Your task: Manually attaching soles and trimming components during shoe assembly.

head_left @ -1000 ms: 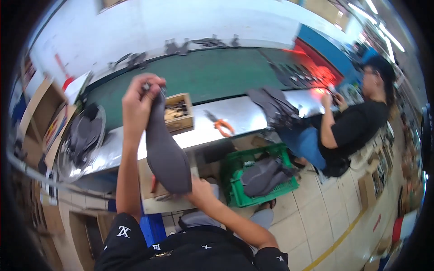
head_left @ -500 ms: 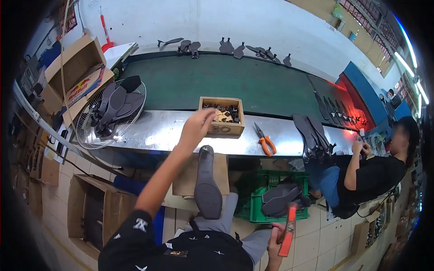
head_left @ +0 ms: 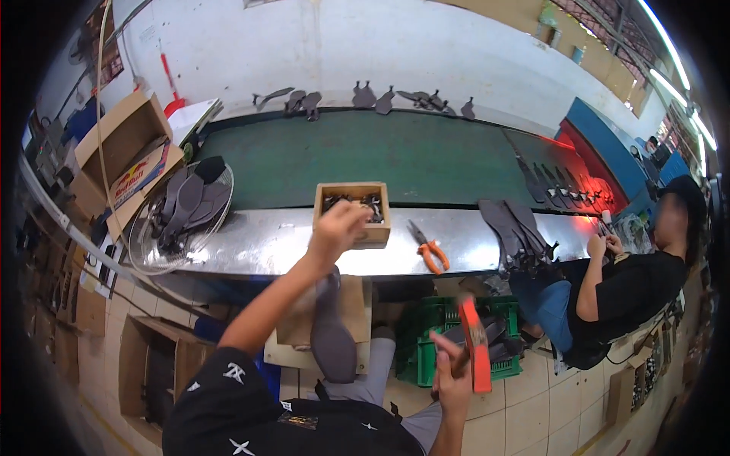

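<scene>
My left hand point(head_left: 338, 229) is at the near edge of a small wooden box point(head_left: 386, 228) full of small dark parts. Its fingers are pinched together, and what they hold is too small to make out. In my right hand point(head_left: 454, 380) is a hammer point(head_left: 480, 357) with an orange-red head, raised at the lower right. Between the two hands a dark grey shoe sole point(head_left: 334, 342) rests on a wooden board point(head_left: 294, 330) over my lap, its narrow end away from me. Pliers point(head_left: 430, 247) with orange handles lie right of the box.
A wire basket point(head_left: 137, 239) of soles stands left on the metal bench edge point(head_left: 266, 243), before a green belt point(head_left: 426, 156). More soles point(head_left: 508, 232) lie at the right, near a seated person point(head_left: 631, 292). A green crate point(head_left: 414, 357) stands below; cardboard boxes point(head_left: 179, 357) sit left.
My left hand has shifted slightly right and down, against the box. The hammer has risen and moved a little left with my right hand. The whole view has tilted upward somewhat.
</scene>
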`<state>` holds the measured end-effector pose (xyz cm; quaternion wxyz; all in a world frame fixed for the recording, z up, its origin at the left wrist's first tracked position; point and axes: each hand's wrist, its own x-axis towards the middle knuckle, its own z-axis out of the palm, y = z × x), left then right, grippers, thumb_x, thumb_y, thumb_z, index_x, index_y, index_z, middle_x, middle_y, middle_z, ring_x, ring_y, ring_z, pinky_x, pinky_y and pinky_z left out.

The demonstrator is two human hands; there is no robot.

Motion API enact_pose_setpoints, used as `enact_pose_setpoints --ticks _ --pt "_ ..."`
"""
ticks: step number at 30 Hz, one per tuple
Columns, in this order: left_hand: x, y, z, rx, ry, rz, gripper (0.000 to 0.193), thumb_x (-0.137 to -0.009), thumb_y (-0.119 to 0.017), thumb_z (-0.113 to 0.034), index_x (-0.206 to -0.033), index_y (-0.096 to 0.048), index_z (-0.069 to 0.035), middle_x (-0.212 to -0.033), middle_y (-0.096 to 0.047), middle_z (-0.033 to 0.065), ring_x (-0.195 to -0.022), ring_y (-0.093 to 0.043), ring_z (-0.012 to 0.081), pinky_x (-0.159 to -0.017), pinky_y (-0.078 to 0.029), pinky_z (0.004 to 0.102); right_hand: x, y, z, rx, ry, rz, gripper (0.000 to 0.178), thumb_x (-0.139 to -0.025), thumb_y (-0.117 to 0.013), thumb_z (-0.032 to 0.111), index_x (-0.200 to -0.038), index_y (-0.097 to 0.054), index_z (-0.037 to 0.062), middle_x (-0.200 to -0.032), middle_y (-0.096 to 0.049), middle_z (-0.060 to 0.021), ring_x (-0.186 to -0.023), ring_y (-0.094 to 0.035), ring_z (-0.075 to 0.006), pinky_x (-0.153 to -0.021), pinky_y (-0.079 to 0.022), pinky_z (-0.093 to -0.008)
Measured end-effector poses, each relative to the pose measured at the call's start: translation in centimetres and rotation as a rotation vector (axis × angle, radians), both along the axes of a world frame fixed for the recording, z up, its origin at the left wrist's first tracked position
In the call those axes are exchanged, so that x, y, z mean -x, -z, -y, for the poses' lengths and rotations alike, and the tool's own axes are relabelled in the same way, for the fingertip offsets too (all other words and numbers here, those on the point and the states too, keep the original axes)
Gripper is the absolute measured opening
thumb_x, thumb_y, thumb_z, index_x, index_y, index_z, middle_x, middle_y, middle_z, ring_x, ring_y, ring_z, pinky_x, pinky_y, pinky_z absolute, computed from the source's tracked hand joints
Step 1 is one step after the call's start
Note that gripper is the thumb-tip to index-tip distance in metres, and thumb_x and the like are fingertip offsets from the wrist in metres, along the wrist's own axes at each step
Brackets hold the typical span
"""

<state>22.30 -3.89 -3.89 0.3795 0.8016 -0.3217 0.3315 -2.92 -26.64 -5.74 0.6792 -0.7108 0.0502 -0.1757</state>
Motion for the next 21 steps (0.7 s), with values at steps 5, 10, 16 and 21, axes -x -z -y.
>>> enact_pose_setpoints --ticks 5,10,16,21 --pt "12.6 -1.0 -0.2 0.170 0.066 0.157 0.031 -0.073 -0.075 0.011 -0.102 -0.072 0.001 -0.094 -0.067 0.0113 -0.082 -0.069 0.0232 -0.070 -0.058 0.0311 -7.6 -4.2 -5.4 -0.107 -0.320 0.002 0.028 -0.098 -0.063 0.015 -0.118 -0.063 -0.0049 -0.076 -0.065 -0.0036 -0.043 -0.044 -0.0024 -0.038 -0.033 -0.0195" --pt "13.8 1.7 -3.0 0.220 0.085 0.091 0.031 -0.077 -0.075 0.006 -0.107 -0.069 0.003 -0.104 -0.067 0.0157 -0.096 -0.068 0.0294 -0.085 -0.057 0.0355 -9.8 -3.6 -9.6 -0.103 -0.297 0.043 0.017 -0.092 -0.071 0.008 -0.103 -0.068 -0.0034 -0.069 -0.062 -0.0009 -0.045 -0.047 -0.0040 -0.039 -0.032 -0.0195" --pt "6.9 8.8 -7.2 0.125 -0.116 -0.531 0.030 -0.084 -0.075 -0.028 -0.106 -0.069 -0.008 -0.111 -0.069 0.0117 -0.113 -0.061 0.0291 -0.112 -0.030 0.0559 -13.5 -0.5 -10.5 -0.005 -0.348 -0.001 0.019 -0.092 -0.069 0.006 -0.108 -0.068 -0.0033 -0.093 -0.071 -0.0062 -0.048 -0.048 -0.0027 -0.040 -0.032 -0.0186" --pt "7.6 9.0 -8.2 -0.037 -0.068 -0.494 0.029 -0.085 -0.073 -0.033 -0.107 -0.071 -0.015 -0.112 -0.070 0.0082 -0.115 -0.062 0.0256 -0.115 -0.021 0.0597 -14.9 1.2 -10.9 0.133 -0.449 -0.118 0.019 -0.091 -0.069 0.004 -0.108 -0.069 -0.0045 -0.104 -0.072 -0.0077 -0.084 -0.062 -0.0073 -0.073 -0.050 -0.0235"
